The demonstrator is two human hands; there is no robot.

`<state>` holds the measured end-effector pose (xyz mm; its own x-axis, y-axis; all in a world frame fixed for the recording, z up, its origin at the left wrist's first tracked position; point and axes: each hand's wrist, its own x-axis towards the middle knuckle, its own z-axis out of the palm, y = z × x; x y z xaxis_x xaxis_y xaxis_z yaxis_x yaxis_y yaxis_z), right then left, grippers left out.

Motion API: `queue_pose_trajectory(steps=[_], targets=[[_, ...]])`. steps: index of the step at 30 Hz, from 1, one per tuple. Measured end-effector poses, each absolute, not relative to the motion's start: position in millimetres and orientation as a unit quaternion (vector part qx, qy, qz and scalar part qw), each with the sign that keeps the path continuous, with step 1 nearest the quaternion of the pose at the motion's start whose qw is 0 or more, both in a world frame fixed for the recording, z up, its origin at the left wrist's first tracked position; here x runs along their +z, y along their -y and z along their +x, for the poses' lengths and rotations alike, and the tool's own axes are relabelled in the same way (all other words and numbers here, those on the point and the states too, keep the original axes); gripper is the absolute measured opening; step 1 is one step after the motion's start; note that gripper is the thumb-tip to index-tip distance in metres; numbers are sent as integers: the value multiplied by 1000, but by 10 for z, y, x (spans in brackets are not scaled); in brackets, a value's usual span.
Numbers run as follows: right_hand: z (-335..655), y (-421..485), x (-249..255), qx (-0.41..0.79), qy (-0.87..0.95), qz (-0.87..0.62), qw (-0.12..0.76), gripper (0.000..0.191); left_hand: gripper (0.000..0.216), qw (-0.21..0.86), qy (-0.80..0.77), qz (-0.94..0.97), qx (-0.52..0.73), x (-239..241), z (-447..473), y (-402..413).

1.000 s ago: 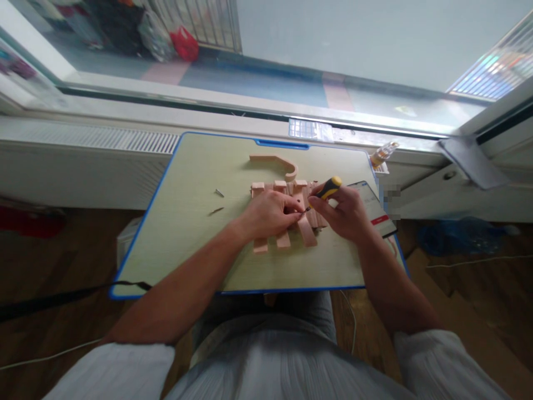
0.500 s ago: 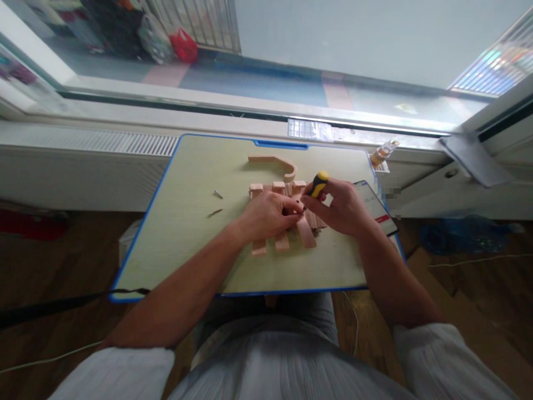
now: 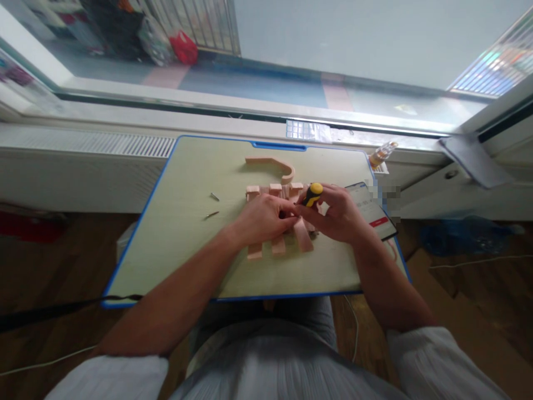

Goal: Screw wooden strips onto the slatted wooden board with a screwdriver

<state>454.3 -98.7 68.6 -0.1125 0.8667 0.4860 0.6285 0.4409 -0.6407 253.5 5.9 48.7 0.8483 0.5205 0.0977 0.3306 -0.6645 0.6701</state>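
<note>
My right hand (image 3: 339, 214) is closed around a yellow and black screwdriver (image 3: 313, 194), its handle tilted up and to the right. The fingertips of my left hand (image 3: 264, 215) are pinched together beside the tool's lower end; what lies between them is hidden. Both hands are over a light wooden assembly (image 3: 278, 245) of slats with blocks along the far side. Much of that assembly is covered by my hands. Beyond it lies a curved, hook-shaped wooden piece (image 3: 275, 161).
Two loose screws, one silver (image 3: 214, 196) and one darker (image 3: 211, 214), lie left of the assembly on the blue-edged table (image 3: 175, 233). A tablet (image 3: 368, 206) rests by my right forearm. A clear bottle (image 3: 382, 155) stands past the far right corner, near the windowsill.
The screwdriver handle has moved slightly left and down, leaning more to the right, with my right hand. My left hand keeps its pinch. The whole view has shifted a little.
</note>
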Motion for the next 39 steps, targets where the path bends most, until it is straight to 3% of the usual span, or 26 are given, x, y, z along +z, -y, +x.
queue_pose_trajectory(steps=[11, 15, 21, 26, 30, 33, 39], targets=[[4432, 955, 427, 59, 663, -585, 464, 33, 22, 334, -258, 897, 130, 468, 2533, -58], [4405, 929, 373, 47, 657, -594, 462, 38, 21, 398, -236, 874, 147, 497, 2486, -69], [4361, 918, 341, 51, 645, -600, 470, 40, 17, 488, -240, 789, 286, 663, 2395, -23], [4340, 915, 372, 60, 652, -573, 493, 37, 22, 416, -258, 764, 421, 962, 2394, -6], [4334, 931, 408, 62, 658, -570, 488, 29, 33, 397, -176, 816, 381, 1218, 2477, -66], [4340, 937, 394, 50, 667, -565, 482, 20, 24, 384, -159, 854, 313, 1336, 2563, -128], [4350, 921, 292, 48, 641, -576, 505, 37, 14, 372, -152, 879, 256, 1491, 2671, -222]])
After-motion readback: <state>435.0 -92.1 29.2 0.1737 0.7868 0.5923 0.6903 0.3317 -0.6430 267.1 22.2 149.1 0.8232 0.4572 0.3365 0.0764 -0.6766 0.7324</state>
